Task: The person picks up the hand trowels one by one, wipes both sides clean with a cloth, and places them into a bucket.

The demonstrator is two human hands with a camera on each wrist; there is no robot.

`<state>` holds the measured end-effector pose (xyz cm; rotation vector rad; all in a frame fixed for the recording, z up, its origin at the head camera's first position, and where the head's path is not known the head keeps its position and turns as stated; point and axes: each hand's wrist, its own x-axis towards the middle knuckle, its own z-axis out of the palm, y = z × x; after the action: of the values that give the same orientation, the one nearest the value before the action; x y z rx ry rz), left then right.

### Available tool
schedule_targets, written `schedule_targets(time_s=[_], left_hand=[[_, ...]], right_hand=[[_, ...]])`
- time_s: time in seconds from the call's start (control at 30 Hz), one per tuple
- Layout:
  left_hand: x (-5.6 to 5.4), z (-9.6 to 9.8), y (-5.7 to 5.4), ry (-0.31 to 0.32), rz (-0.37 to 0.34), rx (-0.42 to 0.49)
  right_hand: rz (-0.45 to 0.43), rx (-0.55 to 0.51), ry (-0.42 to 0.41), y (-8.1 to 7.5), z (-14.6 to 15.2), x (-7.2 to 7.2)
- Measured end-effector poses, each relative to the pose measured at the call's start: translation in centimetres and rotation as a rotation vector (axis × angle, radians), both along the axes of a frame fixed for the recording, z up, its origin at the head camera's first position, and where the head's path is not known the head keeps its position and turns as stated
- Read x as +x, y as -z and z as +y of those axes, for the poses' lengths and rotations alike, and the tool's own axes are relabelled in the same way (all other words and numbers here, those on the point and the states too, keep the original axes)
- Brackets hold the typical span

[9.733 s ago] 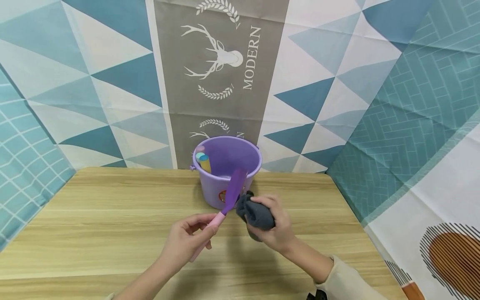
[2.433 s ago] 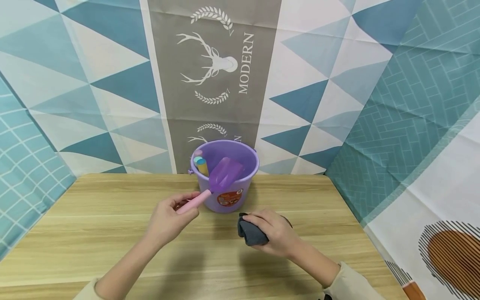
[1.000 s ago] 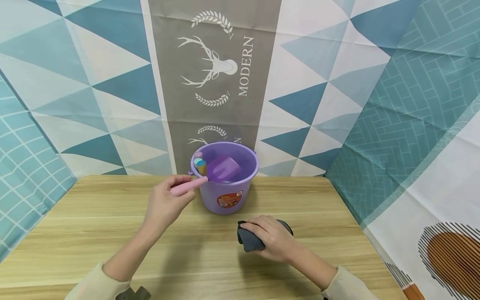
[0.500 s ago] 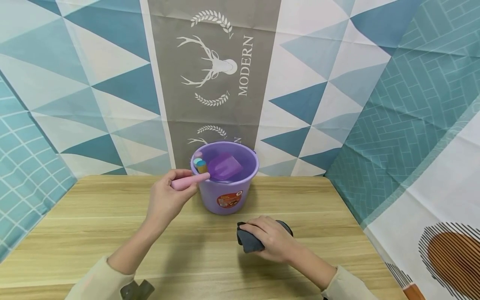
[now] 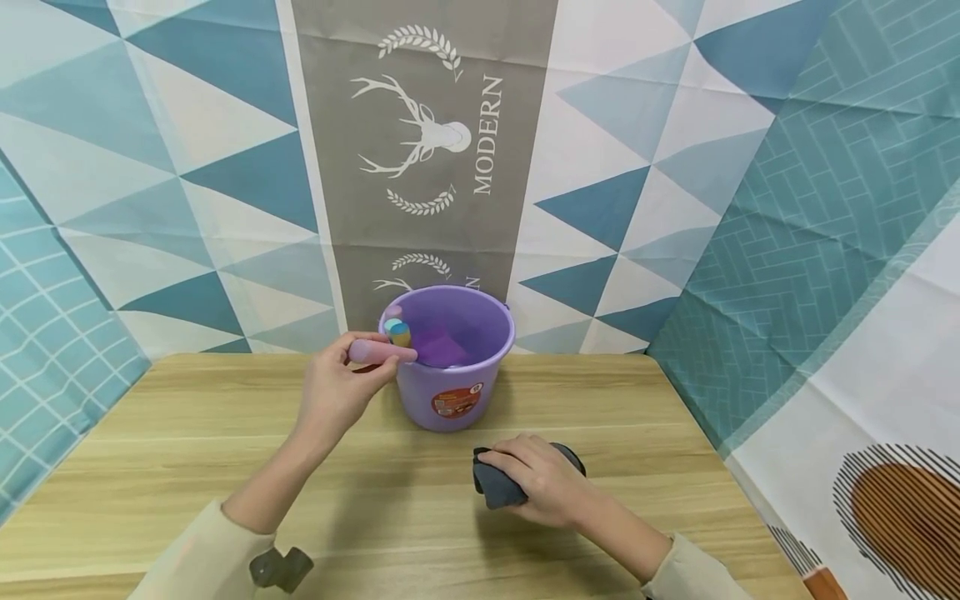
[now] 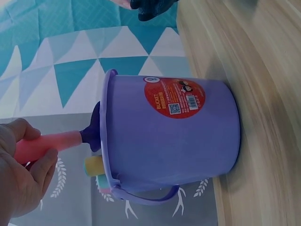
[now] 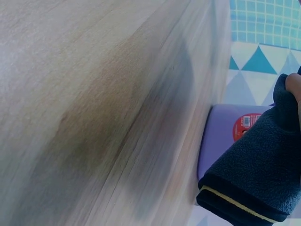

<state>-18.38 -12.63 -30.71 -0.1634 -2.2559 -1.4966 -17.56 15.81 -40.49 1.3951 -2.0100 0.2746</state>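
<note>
My left hand point(image 5: 333, 392) pinches the pink handle point(image 5: 375, 352) of a hand shovel at the bucket's left rim. Its purple blade point(image 5: 438, 346) dips inside the purple bucket point(image 5: 420, 404), which stands upright at the back of the table. In the left wrist view the fingers curl round the handle point(image 6: 61, 140), and the bucket's rim hides most of the blade. A dark grey cloth point(image 5: 498, 487) is bunched in my right hand point(image 5: 551, 483), held just above the table in front of the bucket. In the right wrist view the cloth point(image 7: 258, 160) hangs folded, with a yellow stripe near its edge.
Several coloured cylindrical ends, among them a yellow one with a blue top point(image 5: 401, 333), poke up at the bucket's left inside. The wooden table point(image 5: 187, 433) meets patterned sheets at the back and sides. A dark wrist device point(image 5: 281, 568) sits by the left sleeve.
Earlier the shovel was held up in front of the bucket with the cloth beside it. The left hand has since tipped its blade down into the bucket. The right hand drew back and now stays still.
</note>
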Motion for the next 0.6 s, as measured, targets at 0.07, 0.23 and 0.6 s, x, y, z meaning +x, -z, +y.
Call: schedule_targets(time_s=[0.07, 0.23, 0.6], left_hand=[[-0.1, 0.0, -0.1, 0.017, -0.003, 0.014], [-0.7, 0.1, -0.2, 0.029, 0.01, 0.038], [-1.9, 0.7, -0.5, 0.007, 0.068, 0.043]], right_hand=[[0.002, 0.006, 0.004, 0.0, 0.0, 0.0], [-0.02, 0.032, 0.023, 0.1, -0.1, 0.0], [-0.074, 0.107, 0.048, 0.5, -0.4, -0.3]])
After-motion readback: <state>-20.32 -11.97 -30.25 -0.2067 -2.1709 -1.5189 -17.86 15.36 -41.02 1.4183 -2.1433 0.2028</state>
